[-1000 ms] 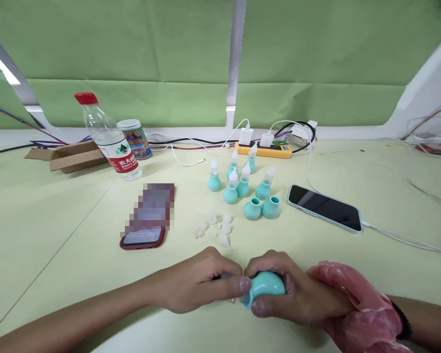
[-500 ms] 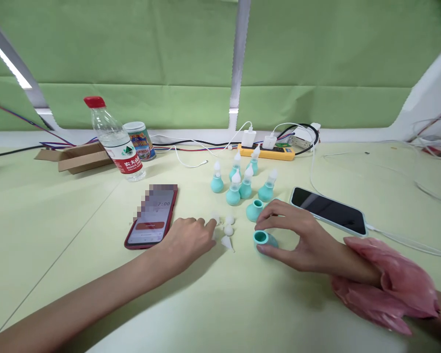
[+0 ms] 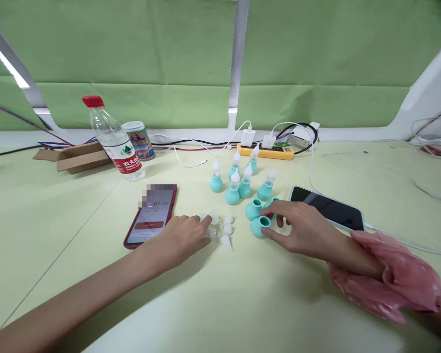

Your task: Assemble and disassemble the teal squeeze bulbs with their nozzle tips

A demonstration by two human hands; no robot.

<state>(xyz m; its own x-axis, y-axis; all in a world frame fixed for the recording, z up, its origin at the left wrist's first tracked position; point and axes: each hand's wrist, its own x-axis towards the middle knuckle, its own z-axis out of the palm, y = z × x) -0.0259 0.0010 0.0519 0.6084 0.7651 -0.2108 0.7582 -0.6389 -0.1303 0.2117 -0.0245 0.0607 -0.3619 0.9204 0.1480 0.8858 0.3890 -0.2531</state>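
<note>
My left hand (image 3: pixel 185 234) reaches over a small group of pieces, thumb and index finger closed round a clear plastic tube (image 3: pixel 213 233). Beside it lie white round pieces (image 3: pixel 228 229) and a white pointed tip (image 3: pixel 226 241). With thumb and index finger, my right hand (image 3: pixel 303 225) holds an open-necked teal rubber bulb (image 3: pixel 259 228) at its right side, on the table. Another open teal bulb (image 3: pixel 253 210) stands just behind it, and a third (image 3: pixel 272 203) is partly hidden by my fingers. Farther back, several teal bulbs with white tips (image 3: pixel 232 192) stand upright.
A red-cased phone (image 3: pixel 150 220) lies at left, a charging phone (image 3: pixel 330 208) at right. Behind are a water bottle (image 3: pixel 117 142), a can (image 3: pixel 139 140), a cardboard tray (image 3: pixel 83 158) and a yellow power strip (image 3: pixel 266 151) with cables. A pink plastic bag (image 3: pixel 389 274) wraps my right forearm.
My right hand has moved the teal bulb slightly back and left, near the other open bulb. My left hand has drawn a little left, and a clear tube now shows at its fingertips.
</note>
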